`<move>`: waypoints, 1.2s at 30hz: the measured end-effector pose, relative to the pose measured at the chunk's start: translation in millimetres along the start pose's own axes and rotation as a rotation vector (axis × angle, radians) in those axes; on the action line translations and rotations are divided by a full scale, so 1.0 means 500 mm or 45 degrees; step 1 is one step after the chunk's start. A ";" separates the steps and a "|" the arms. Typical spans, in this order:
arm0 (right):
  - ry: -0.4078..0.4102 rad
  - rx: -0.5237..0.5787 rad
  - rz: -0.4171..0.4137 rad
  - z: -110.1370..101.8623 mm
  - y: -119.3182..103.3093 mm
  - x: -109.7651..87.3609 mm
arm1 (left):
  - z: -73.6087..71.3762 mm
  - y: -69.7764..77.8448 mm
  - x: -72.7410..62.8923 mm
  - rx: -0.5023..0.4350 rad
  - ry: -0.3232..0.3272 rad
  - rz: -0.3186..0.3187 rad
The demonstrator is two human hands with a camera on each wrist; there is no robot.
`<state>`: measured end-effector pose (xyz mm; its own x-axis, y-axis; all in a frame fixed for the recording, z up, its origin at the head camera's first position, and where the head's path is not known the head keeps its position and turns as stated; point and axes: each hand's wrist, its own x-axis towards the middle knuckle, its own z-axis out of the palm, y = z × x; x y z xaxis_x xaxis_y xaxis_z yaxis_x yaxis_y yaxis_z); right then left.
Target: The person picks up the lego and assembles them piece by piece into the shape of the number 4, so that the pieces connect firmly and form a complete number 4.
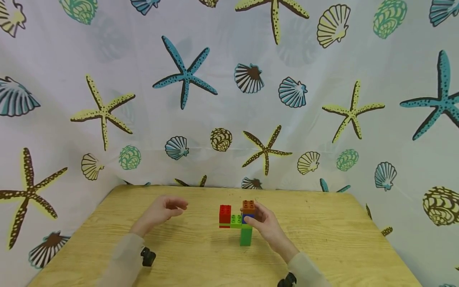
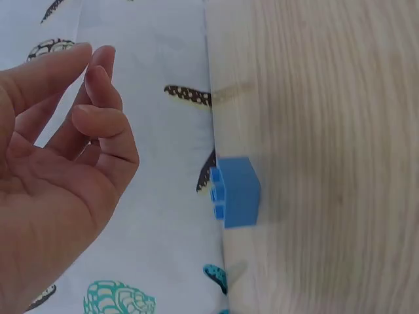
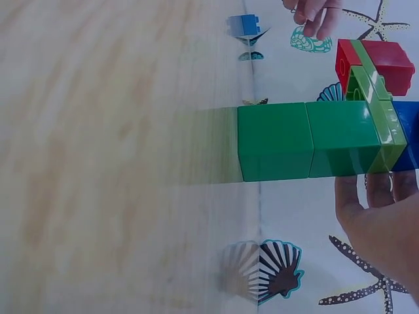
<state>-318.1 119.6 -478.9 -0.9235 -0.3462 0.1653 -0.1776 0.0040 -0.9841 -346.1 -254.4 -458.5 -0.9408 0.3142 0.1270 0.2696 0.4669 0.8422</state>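
Note:
A toy brick tower (image 1: 246, 236) stands near the middle of the table. Two green bricks (image 3: 308, 140) form its column, under a lime plate (image 1: 236, 220) that reaches left. On the plate's left end sits a red brick (image 1: 225, 213). A dark blue brick (image 1: 245, 219) is on the right end, topped by an orange-brown brick (image 1: 248, 206). My right hand (image 1: 269, 227) grips the tower at the blue brick, thumb in front. Off to the left, my left hand (image 1: 163, 211) hovers with loosely bent fingers and nothing in them.
A single light blue brick (image 2: 239, 193) rests on the wooden table (image 1: 308, 255), and the left hand hides it in the head view. Behind the table hangs a white cloth (image 1: 215, 115) printed with starfish and shells; it also runs along both sides.

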 end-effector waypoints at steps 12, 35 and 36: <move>-0.015 0.008 0.001 -0.001 0.003 0.001 | -0.025 -0.047 -0.006 0.155 0.001 -0.030; -0.002 0.001 0.005 -0.001 0.001 0.001 | -0.048 -0.118 0.005 0.158 0.057 -0.259; -0.002 -0.003 0.004 -0.001 0.001 0.001 | -0.049 -0.119 0.006 0.152 0.053 -0.266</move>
<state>-318.9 119.8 -479.3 -0.9234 -0.3480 0.1620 -0.1755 0.0073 -0.9845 -369.9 -301.5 -495.6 -0.9857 0.1672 -0.0202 0.0880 0.6136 0.7847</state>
